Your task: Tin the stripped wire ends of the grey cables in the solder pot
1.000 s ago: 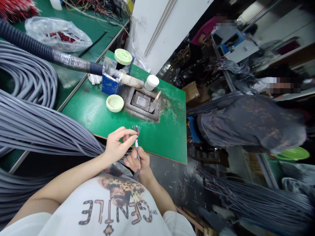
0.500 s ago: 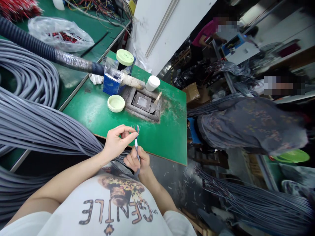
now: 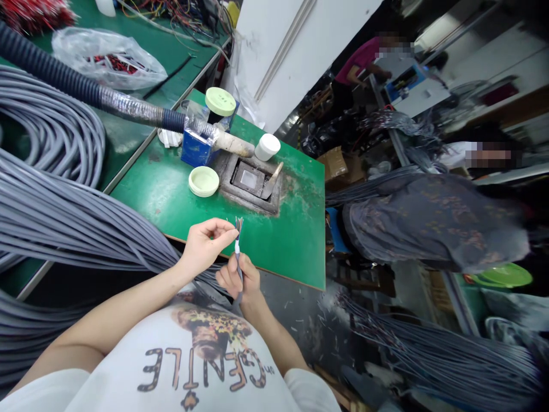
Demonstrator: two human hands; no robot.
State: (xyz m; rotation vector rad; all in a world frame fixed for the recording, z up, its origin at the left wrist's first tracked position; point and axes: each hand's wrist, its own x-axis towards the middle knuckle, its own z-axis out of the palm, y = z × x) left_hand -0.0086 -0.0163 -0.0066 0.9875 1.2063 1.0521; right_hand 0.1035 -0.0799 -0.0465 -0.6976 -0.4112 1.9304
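Observation:
A grey multi-core cable [image 3: 239, 276] stands upright in my right hand [image 3: 243, 277], whose fingers are wrapped round its jacket. White wrapping shows just above that grip. From the top fan out thin coloured wires [image 3: 239, 224] with bare-looking tips. My left hand [image 3: 209, 240] pinches these wires between thumb and forefinger. Both hands are over the near edge of the green table [image 3: 291, 246]. Beyond them, a solder pot [image 3: 250, 182] with a shiny square of metal is set in a dirty frame, and a scraper [image 3: 273, 180] leans across its right side.
A pale green tub [image 3: 203, 181], a white jar [image 3: 267, 147] and a green-lidded container [image 3: 220, 101] surround the pot. An extraction hose [image 3: 128, 106] reaches over from the left. Bundled grey cables [image 3: 77, 212] lie at left. Two co-workers, one in a patterned garment [image 3: 433, 220], are at right.
My left fingers have shifted slightly on the wires, which now stand closer together. My right hand keeps its hold on the cable. The view has moved very little.

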